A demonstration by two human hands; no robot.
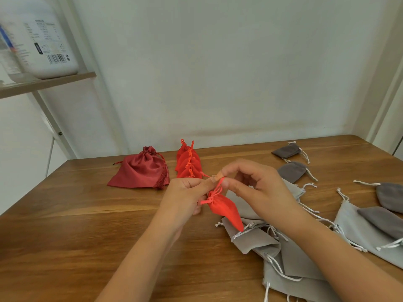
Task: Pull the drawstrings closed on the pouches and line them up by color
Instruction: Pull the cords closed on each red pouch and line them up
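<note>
Far to the left of the hands, a white jug (43, 40) stands on a shelf (48, 82) above the desk (87, 214). Beyond the left hand and a little to its left lies a dark red satin pouch (139, 171), closed. Just beyond the same hand, a row of red pouches (188, 164) runs away towards the wall. The left hand (187, 197) is curled, pinching the drawstring (219, 184) close to the gathered neck of a red pouch (224, 209), which hangs between the two hands, clear of the desk. The right hand (257, 188) seems to nip the upper loop of that same cord between thumb and forefinger, though the fingertips crowd together there. Under and to the right of the right hand sprawl light grey pouches (283, 258), overlapping. Dark grey pouches (286, 150) lie beyond it and further right.
</note>
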